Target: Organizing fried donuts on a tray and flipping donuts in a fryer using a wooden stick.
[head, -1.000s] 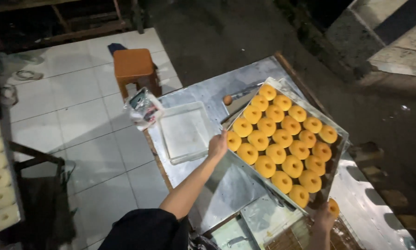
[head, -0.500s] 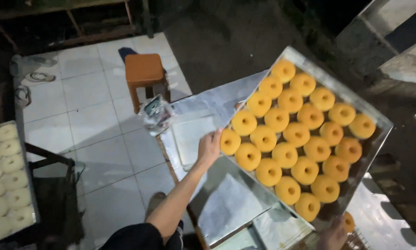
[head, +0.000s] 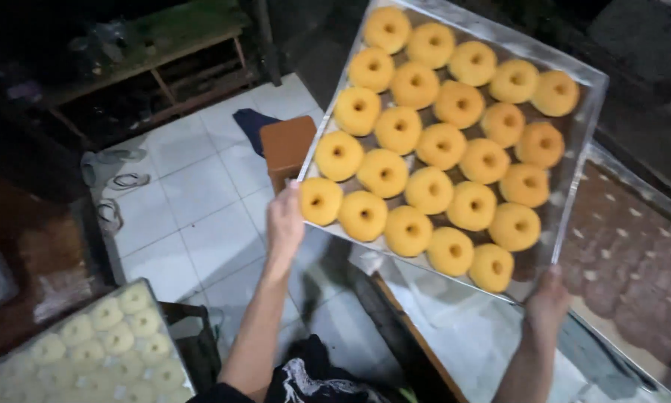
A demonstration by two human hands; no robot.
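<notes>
The tray (head: 574, 160) of golden doughnuts (head: 432, 142) is held up in the air above the tiled floor (head: 193, 216) and steel table (head: 455, 336). The left hand (head: 284, 220) grips its near-left corner, fingers closed on the rim. The right hand (head: 548, 298) holds the near-right corner, seemingly gripping from beneath. A brown stool (head: 284, 145) stands below; pale dough rings (head: 111, 343) sit lower left.

Twenty-five golden fried doughnuts (head: 429, 189) sit on one metal tray (head: 583, 127), in five rows of five. Two hands hold that tray, the left hand (head: 284, 221) and the right hand (head: 548, 297). There is one brown stool (head: 284, 145) and one second tray (head: 172, 351) of pale raw dough rings (head: 105, 313), which run off the picture's edge and so cannot be fully counted.
</notes>
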